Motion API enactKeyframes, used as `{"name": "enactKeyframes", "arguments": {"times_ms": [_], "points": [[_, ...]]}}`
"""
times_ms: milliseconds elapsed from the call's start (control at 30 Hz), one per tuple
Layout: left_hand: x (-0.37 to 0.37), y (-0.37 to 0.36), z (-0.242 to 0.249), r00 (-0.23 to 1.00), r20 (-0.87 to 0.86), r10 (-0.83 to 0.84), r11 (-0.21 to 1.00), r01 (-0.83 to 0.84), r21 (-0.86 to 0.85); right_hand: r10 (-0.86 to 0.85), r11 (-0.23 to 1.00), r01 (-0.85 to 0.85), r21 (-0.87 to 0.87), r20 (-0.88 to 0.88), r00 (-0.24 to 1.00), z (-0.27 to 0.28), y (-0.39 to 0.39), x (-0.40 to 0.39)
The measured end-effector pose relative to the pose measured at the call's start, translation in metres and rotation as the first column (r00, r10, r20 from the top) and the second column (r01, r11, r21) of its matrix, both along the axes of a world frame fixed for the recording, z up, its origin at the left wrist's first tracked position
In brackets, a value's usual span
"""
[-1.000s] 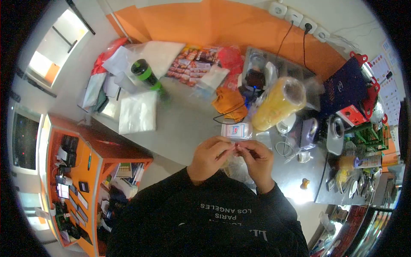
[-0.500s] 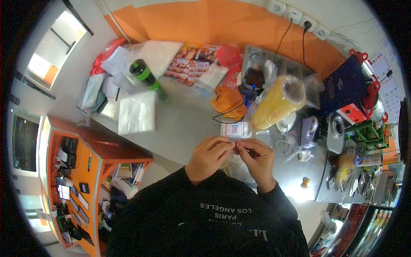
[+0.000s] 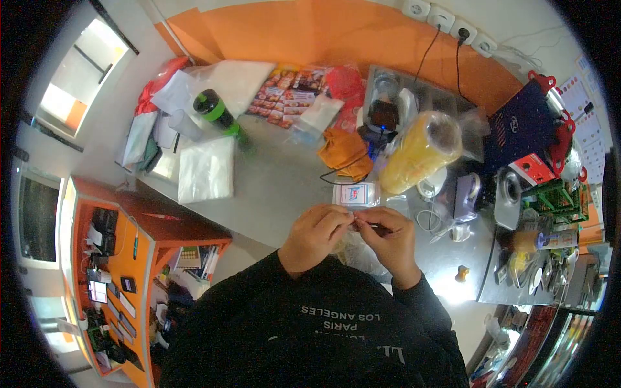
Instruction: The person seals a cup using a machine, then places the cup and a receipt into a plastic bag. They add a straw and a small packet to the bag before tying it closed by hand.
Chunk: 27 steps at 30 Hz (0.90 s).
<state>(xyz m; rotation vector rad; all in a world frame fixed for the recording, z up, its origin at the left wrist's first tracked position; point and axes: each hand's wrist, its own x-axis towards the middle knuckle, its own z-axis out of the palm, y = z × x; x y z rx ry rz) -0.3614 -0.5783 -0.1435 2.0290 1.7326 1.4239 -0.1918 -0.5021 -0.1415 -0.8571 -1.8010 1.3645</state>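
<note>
My left hand (image 3: 317,234) and my right hand (image 3: 391,242) meet at the near edge of the grey table (image 3: 278,174), fingertips pinched together. Whatever they pinch is too small to name. Just beyond the fingertips lies a white packet with a blue and red label (image 3: 355,194). Below and between my hands, a crumpled clear plastic bag (image 3: 358,253) shows in part. Past the packet sit an orange pouch (image 3: 345,155) with a dark cord and a large yellow wrapped roll (image 3: 414,158).
A green and black bottle (image 3: 217,110) and a stack of clear plastic sheets (image 3: 207,169) are at the left. A metal tray (image 3: 424,90) stands behind the roll. A dark blue box (image 3: 517,132) and a grey speaker-like device (image 3: 508,197) are at the right.
Both hands stay pinched together in nearly the same place, with only slight finger movement. The surrounding things have not moved.
</note>
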Motion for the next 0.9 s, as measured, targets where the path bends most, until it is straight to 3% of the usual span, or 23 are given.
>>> {"name": "enactKeyframes", "arguments": {"times_ms": [167,267,367,567,667,900], "points": [[0.0,-0.001,-0.005,0.996,0.086,-0.002,0.995,0.01,-0.1,-0.031,0.997,0.03,-0.066,-0.005,1.0,0.004,-0.001,0.0],[-0.002,0.001,-0.006,0.991,0.126,-0.04,0.993,0.054,-0.106,0.042,0.998,-0.041,-0.045,0.026,0.999,0.002,0.004,0.005],[-0.004,0.002,-0.004,0.988,0.138,-0.069,0.99,0.085,-0.113,0.057,0.965,-0.07,-0.251,-0.061,0.997,0.006,0.003,0.004],[-0.003,0.003,-0.003,0.981,0.19,-0.049,0.977,0.086,-0.196,0.105,0.985,-0.102,-0.139,0.013,0.994,0.005,0.005,0.004],[-0.003,0.003,-0.002,0.975,0.221,-0.037,0.977,0.082,-0.199,0.127,0.99,-0.132,0.054,0.08,0.989,0.015,0.007,0.003],[-0.004,0.005,-0.005,0.959,0.281,-0.041,0.972,0.103,-0.209,0.224,0.97,-0.236,0.05,0.185,0.957,0.024,0.015,0.005]]}}
